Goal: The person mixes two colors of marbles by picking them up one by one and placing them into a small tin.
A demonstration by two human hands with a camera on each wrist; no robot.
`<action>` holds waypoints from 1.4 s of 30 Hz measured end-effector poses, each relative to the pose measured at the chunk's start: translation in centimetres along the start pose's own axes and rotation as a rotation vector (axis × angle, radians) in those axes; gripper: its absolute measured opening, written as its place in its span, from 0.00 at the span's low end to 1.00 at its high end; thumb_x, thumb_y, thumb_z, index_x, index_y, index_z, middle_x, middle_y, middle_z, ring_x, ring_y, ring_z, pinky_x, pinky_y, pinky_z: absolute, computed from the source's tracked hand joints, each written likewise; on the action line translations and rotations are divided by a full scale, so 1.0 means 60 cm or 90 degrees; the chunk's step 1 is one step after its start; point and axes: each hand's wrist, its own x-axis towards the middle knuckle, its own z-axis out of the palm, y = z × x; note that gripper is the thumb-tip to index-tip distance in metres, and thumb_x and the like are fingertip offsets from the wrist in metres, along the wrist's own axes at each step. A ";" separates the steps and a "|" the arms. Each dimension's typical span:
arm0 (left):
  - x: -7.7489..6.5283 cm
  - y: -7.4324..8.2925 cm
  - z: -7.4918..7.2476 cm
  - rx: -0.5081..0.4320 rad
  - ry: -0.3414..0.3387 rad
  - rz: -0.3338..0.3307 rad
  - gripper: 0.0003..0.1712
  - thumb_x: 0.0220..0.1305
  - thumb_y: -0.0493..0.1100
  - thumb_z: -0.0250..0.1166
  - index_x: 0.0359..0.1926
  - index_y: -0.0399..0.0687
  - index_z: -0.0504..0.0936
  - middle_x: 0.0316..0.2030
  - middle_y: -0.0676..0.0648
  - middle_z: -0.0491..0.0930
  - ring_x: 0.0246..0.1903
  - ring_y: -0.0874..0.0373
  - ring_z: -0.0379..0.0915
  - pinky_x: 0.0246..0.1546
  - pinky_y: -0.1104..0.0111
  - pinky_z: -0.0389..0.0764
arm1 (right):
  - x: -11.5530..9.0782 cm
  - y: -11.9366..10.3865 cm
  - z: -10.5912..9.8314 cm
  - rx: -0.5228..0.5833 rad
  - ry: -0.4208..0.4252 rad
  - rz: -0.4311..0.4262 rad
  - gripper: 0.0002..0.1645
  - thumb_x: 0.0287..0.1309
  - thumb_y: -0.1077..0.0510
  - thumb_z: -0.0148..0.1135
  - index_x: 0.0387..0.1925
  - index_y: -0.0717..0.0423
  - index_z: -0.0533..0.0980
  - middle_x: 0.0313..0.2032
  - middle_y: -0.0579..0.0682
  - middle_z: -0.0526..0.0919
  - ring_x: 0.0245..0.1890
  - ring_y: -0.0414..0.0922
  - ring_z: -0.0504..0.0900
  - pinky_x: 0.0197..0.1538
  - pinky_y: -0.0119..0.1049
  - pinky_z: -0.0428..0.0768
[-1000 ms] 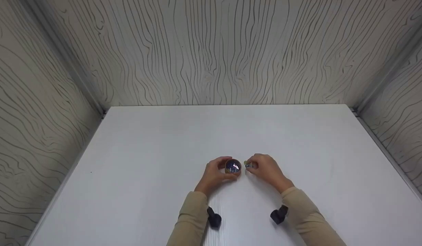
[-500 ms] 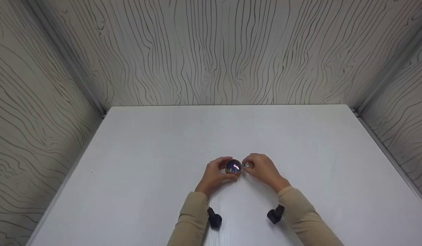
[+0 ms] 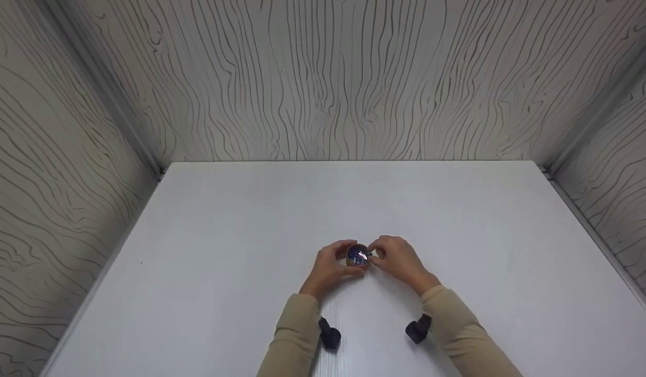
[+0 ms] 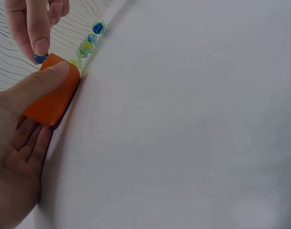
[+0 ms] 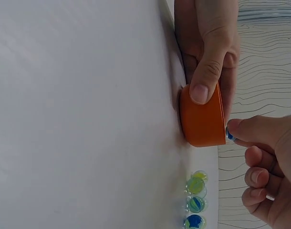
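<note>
An orange round cup with a shiny dark-blue inside stands upright on the white table. My left hand grips it, thumb across the near side and fingers behind. At its rim, on the right, my right hand pinches a blue glass marble between thumb and forefinger; the other fingers are curled. In the right wrist view, more clear glass marbles with yellow-green and blue swirls lie in a line beside the cup. My right hand hides them in the head view.
Wood-grain patterned panels enclose the back and both sides of the table. A black wrist camera hangs by the left sleeve, another black wrist camera by the right sleeve.
My right hand has moved left with the marble, from beside the cup to its rim. The left hand and the cup have stayed nearly in place.
</note>
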 end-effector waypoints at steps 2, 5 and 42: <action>0.000 0.001 0.000 -0.001 -0.001 -0.004 0.37 0.45 0.37 0.77 0.59 0.41 0.75 0.56 0.41 0.81 0.59 0.50 0.77 0.63 0.64 0.77 | 0.000 -0.001 0.001 0.000 0.000 0.001 0.06 0.48 0.64 0.70 0.32 0.60 0.84 0.20 0.47 0.74 0.24 0.36 0.65 0.27 0.25 0.63; 0.000 0.001 0.000 -0.003 -0.004 -0.004 0.37 0.45 0.36 0.77 0.59 0.40 0.75 0.55 0.41 0.81 0.58 0.50 0.77 0.63 0.64 0.77 | 0.000 -0.001 0.003 0.001 -0.005 0.004 0.06 0.48 0.65 0.69 0.32 0.60 0.84 0.20 0.47 0.74 0.24 0.36 0.64 0.27 0.24 0.62; 0.001 0.000 -0.002 0.019 0.000 -0.008 0.39 0.44 0.40 0.78 0.60 0.41 0.75 0.56 0.42 0.81 0.58 0.50 0.77 0.63 0.63 0.77 | -0.018 0.021 -0.009 0.012 0.003 0.003 0.07 0.48 0.65 0.69 0.33 0.60 0.84 0.26 0.50 0.83 0.25 0.35 0.73 0.29 0.26 0.75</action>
